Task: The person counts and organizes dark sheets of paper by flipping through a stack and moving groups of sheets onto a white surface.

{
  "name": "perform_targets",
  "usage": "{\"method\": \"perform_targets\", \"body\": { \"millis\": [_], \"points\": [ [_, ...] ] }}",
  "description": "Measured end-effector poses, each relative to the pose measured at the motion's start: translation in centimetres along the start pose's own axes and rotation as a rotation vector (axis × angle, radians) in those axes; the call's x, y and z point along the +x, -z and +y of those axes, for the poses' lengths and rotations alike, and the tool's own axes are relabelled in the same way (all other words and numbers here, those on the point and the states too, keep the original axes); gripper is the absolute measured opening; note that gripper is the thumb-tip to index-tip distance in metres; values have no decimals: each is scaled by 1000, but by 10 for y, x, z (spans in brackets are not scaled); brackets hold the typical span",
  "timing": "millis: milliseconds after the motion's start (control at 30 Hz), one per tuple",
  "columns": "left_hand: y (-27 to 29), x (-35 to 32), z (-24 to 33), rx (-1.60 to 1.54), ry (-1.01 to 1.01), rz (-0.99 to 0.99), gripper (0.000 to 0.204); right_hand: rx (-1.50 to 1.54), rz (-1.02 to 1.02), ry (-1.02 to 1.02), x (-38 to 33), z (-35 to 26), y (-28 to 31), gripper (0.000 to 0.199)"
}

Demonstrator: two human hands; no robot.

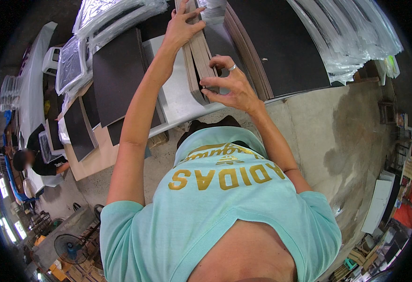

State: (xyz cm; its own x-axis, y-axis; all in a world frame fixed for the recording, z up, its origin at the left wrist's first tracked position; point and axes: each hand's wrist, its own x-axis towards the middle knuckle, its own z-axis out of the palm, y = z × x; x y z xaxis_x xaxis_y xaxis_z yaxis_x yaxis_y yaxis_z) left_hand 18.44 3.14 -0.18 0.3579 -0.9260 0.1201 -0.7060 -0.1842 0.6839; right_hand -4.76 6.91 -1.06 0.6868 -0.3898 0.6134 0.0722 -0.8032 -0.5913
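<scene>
A narrow stack of thin boards with grey-brown edges stands on the pale tabletop in front of me. A dark gap runs between its left and right parts near the close end. My left hand rests on the far part of the stack, fingers spread apart. Closer to me, my right hand, with a ring on one finger, has its thumb and bent fingers closed on the near end of the boards. Some fingertips are hidden behind the edges.
Dark panels lie to the left, and a large dark panel stack lies right. Plastic-wrapped parts are piled at the far right, more at the far left. A person works at the left. A fan stands lower left.
</scene>
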Motion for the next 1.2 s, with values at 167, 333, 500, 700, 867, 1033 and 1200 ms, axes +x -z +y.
{"method": "perform_targets", "body": {
  "millis": [167,333,500,700,867,1033,1200],
  "points": [
    [8,-1,13,-1,97,-107,49,-60,-6,11,4,-3,3,27],
    [13,-10,33,1,150,-103,48,-46,22,-4,3,-2,0,26],
    [9,-3,22,34,125,-133,48,-30,22,-11,3,-3,1,25],
    [1,18,-17,26,-247,60,50,-14,18,-5,4,-4,0,25],
    [8,-3,18,-15,84,-122,47,-8,16,-34,1,-2,1,24],
    [6,2,-1,-8,14,-101,46,0,-12,-38,3,-3,-1,26],
    [7,1,15,39,49,-119,47,-15,21,-39,-1,-3,1,27]
  ]
}}
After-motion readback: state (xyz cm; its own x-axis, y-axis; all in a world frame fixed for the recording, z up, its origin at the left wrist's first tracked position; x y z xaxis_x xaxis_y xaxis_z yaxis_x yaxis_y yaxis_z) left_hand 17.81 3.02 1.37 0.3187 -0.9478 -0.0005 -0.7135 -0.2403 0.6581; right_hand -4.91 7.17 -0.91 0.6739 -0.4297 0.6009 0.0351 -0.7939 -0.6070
